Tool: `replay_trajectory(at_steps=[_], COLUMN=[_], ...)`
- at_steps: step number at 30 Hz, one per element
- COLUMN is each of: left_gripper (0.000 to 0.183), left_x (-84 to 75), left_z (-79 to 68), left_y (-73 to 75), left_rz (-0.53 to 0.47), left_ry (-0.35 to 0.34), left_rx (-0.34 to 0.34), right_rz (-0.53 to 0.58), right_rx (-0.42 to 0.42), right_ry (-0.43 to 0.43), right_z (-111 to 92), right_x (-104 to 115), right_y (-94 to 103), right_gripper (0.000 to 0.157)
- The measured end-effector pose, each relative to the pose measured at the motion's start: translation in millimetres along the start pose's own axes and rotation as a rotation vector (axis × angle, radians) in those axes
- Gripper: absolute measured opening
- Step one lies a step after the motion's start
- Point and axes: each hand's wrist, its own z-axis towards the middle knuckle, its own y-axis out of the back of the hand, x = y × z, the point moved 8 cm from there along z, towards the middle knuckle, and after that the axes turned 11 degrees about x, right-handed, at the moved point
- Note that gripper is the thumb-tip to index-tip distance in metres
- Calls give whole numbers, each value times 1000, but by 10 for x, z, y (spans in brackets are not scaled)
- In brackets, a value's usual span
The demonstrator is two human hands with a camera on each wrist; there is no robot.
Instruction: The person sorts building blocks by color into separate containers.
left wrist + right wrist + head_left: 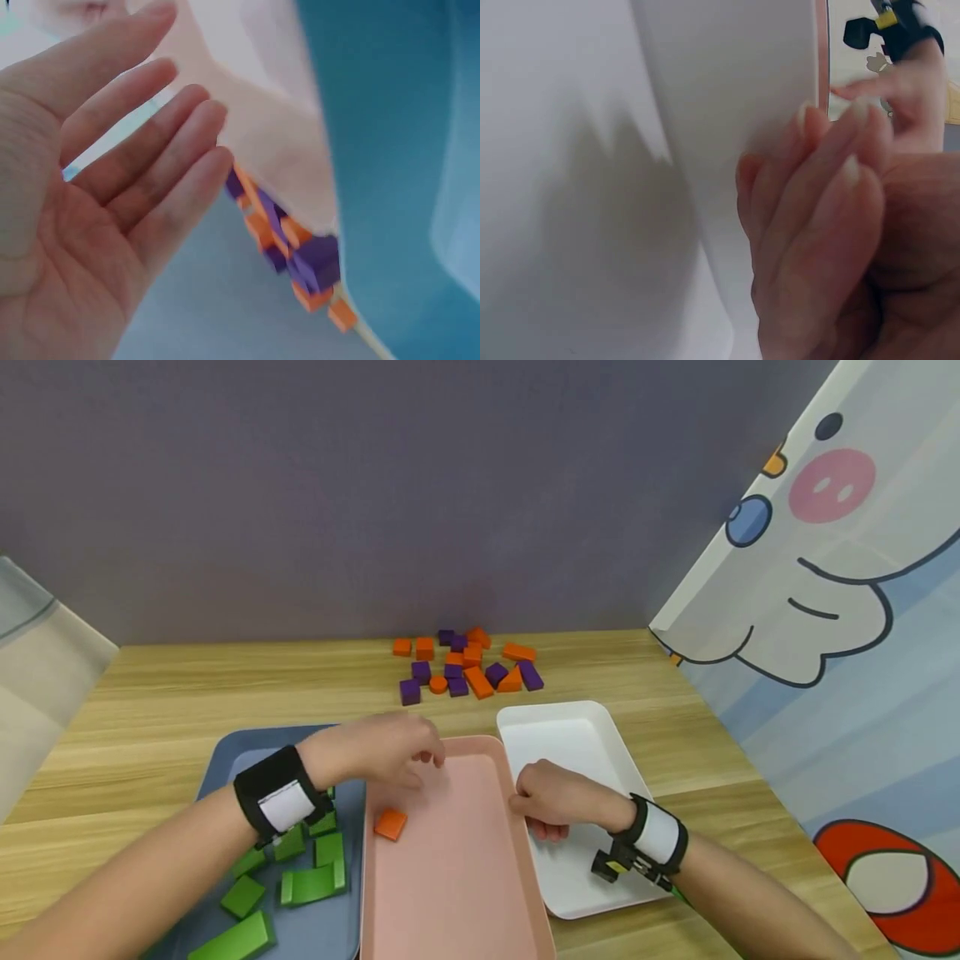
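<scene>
the left hand (pixel 375 747) hangs over the far left part of the pink tray (pixel 457 877), bent down at the wrist, its fingers relaxed and nothing in its grasp; the left wrist view shows the bare palm with the fingers long and loose. on the near side of that hand, close to the left wall of the same tray, lies one orange block (pixel 390 824), untouched.

the right hand (pixel 562 797) is over the left side of the white tray (pixel 555 735), by the rim it shares with the pink one. its fingers are loosely bent, and there is nothing to be seen in them. from here you can't tell whether it touches the rim.

to the left, beside the pink tray, is a blue tray (pixel 255 747) with a scatter of green blocks (pixel 242 897), some of them hidden under the left forearm. among them are a long one at the near end and one with a curved face.

on the far side of the wooden table (pixel 652 710), past the trays, orange blocks (pixel 478 682) and purple blocks (pixel 410 692) lie in a loose, mixed cluster. a grey wall (pixel 375 502) stands behind them, and a cartoon-printed curtain (pixel 915 693) slants along the right. a black-and-white strap (pixel 285 802) circles the left wrist, and a similar band (pixel 660 835) the right.
</scene>
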Motion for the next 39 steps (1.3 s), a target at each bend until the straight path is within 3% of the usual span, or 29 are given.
replay_trajectory(at_steps=[7,10,16,21,26,39], left_gripper=[17,17,28,35,43,50], left_x=[412,676,1265,1536,1607,1770], left_z=[100,145,205,254,355,552], left_y=[454,559,630,538,425,351], left_rz=[26,8,6,-19,-71,-29], left_ry=[-51,14,233,335,351,385], left_rx=[-247,-291,-318,-267,-180,25], right_rz=[0,6,19,32,15,55], right_rx=[0,0,-4,1,4,12], right_ry=[-6,-7,-8,-4,16,24], right_z=[7,4,3,9,-2,10], right_x=[-3,-8,-20,-28,-42,-42], right_y=[-3,-4,-10,-31,-35,-32], right_gripper=[44,44,44,44,44,43])
